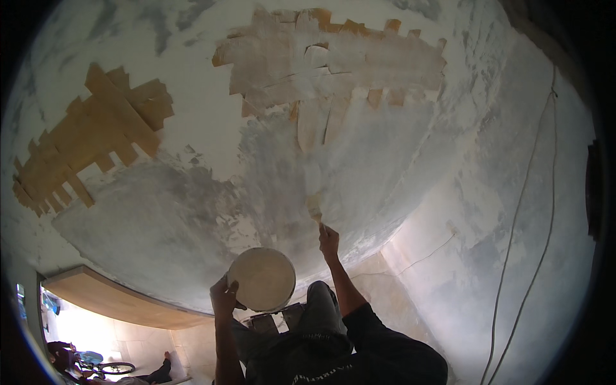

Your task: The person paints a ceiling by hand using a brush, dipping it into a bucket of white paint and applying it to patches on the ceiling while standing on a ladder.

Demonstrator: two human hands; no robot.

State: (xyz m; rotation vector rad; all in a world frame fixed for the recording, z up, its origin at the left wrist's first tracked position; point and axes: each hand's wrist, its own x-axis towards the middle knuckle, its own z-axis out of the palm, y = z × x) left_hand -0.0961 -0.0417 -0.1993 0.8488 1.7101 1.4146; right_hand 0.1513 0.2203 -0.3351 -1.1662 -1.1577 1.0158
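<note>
Head view: left hand [223, 296] gripping the rim of a round pale bucket [262, 279], held up near the ceiling [192, 212] — right hand [328, 239] clenching a brush [314, 208], bristles touching the patchy grey plaster, just below the taped patch [333, 58].

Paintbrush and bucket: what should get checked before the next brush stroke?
1. Right hand grips the paintbrush: ok.
2. Bristles touch the wall: ok.
3. Left hand holds the round bucket at its rim: ok.
4. Paint left in the bucket: cannot tell, only its underside shows.
5. Taped patches stuck down flat: ok.
6. Hanging wire away from the brush: ok.
</note>
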